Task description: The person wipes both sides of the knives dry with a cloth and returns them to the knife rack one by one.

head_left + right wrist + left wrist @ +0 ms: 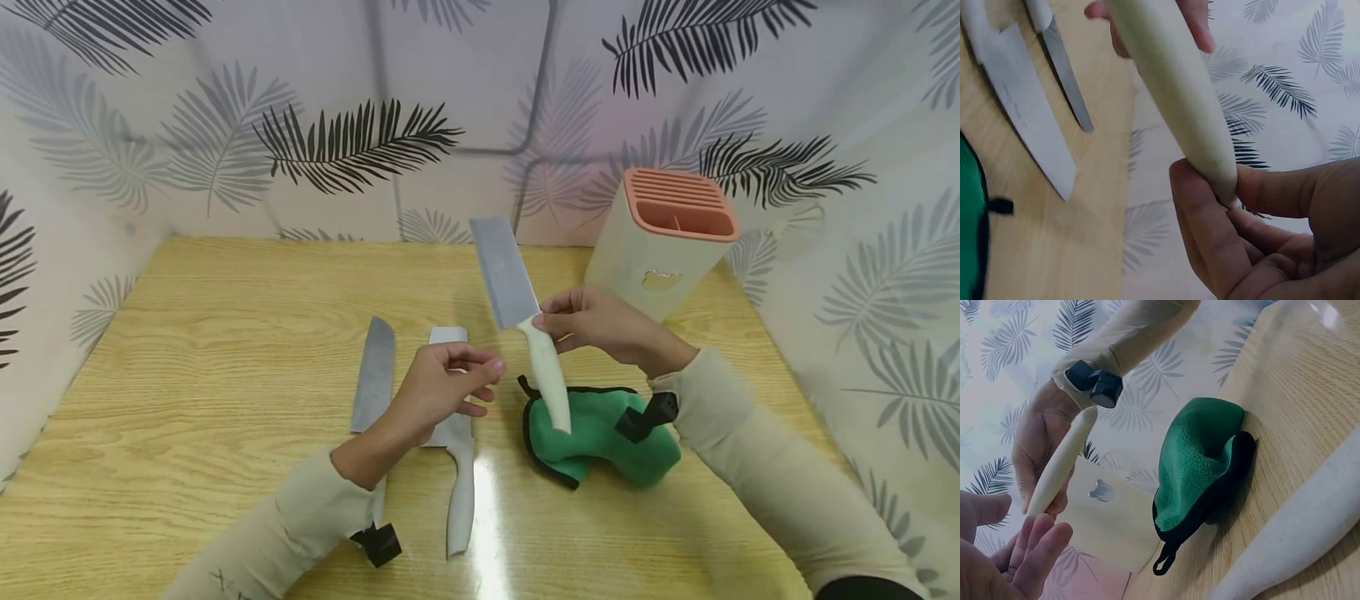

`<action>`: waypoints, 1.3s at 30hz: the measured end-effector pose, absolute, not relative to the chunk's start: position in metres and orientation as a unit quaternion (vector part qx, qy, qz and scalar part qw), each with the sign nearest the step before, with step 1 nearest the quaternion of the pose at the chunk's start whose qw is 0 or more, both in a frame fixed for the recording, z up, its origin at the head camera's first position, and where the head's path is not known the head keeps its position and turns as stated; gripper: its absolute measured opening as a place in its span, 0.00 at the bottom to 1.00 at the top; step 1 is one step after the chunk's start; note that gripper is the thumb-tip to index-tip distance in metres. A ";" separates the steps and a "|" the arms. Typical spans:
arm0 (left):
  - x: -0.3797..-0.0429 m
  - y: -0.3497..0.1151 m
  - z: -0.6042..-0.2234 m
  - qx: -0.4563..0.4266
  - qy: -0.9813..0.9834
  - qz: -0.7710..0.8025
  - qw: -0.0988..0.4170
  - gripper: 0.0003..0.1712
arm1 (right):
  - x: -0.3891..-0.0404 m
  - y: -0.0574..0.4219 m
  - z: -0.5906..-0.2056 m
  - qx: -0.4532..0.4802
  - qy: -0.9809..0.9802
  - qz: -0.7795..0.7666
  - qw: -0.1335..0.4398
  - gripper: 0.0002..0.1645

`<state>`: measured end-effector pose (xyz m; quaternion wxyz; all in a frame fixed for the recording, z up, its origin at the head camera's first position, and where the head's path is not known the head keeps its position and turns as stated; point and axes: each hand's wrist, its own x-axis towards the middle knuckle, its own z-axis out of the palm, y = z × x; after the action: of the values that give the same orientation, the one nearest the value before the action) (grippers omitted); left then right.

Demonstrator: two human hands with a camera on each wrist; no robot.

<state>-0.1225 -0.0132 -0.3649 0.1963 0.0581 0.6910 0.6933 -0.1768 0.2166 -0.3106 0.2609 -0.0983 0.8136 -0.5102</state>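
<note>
My right hand [603,323] pinches a cleaver [508,271] between thumb and fingers where blade meets white handle. The blade points up and away, and the handle slants down over a green cloth [592,421]. In the right wrist view, the pinching fingertips [1200,194] sit at the narrow end of the handle [1179,87]. My left hand [442,385] hovers left of that cleaver, fingers loosely bent and holding nothing. Beneath it lies a second cleaver [462,500], partly covered by the hand. Left of it rests a knife [375,375], its handle mostly hidden by the left wrist.
A cream knife block [630,258] with a slotted coral top [678,187] stands at the table's back right. The wooden table [225,350] meets a leaf-patterned backdrop [330,92] behind and at both sides. The black-edged cloth lies bunched below the right hand.
</note>
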 end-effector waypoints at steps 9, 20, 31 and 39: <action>-0.123 -0.015 -0.366 0.054 0.689 0.695 0.198 0.16 | -0.179 0.220 -0.287 -0.194 0.904 -0.340 0.170 0.14; -0.126 -0.024 -0.362 0.065 0.688 0.702 0.173 0.14 | -0.171 0.213 -0.279 -0.266 0.952 -0.145 0.040 0.13; -0.129 -0.038 -0.355 0.106 0.713 0.679 0.140 0.14 | -0.162 0.209 -0.293 -0.286 0.956 -0.055 -0.026 0.10; -0.138 -0.051 -0.344 0.248 0.809 0.533 -0.011 0.09 | -0.159 0.210 -0.306 -0.315 0.947 -0.021 -0.049 0.02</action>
<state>-0.1379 -0.0511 -0.3444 -0.0111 0.2482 0.8087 0.5331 -0.1589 0.2100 -0.3057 -0.0489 -0.3154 0.9475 -0.0205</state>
